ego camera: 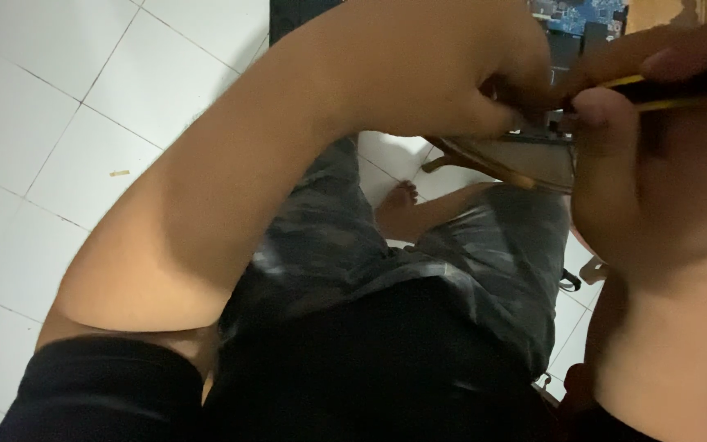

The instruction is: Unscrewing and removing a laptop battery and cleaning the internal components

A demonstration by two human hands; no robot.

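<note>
Two hands at work, close under the camera at the upper right. Left hand [452,74]: curled almost closed, fingertips pinched at the near edge of an opened device [533,160], a thin dark slab resting on the counter [656,12]; what the pinch has hold of is hidden. Right hand [656,139]: closed around a slim tool with a yellow and black handle [664,92], tip hidden between the hands. Blue circuit board [583,16]: exposed at the top, beyond the knuckles. Handling, as judged: device light, rigid, board fragile; best held by the outer edges, never the components. Tool stiff and thin, gripped along the handle. Below: camouflage trousers, bare foot, white tiled floor [51,98].
</note>
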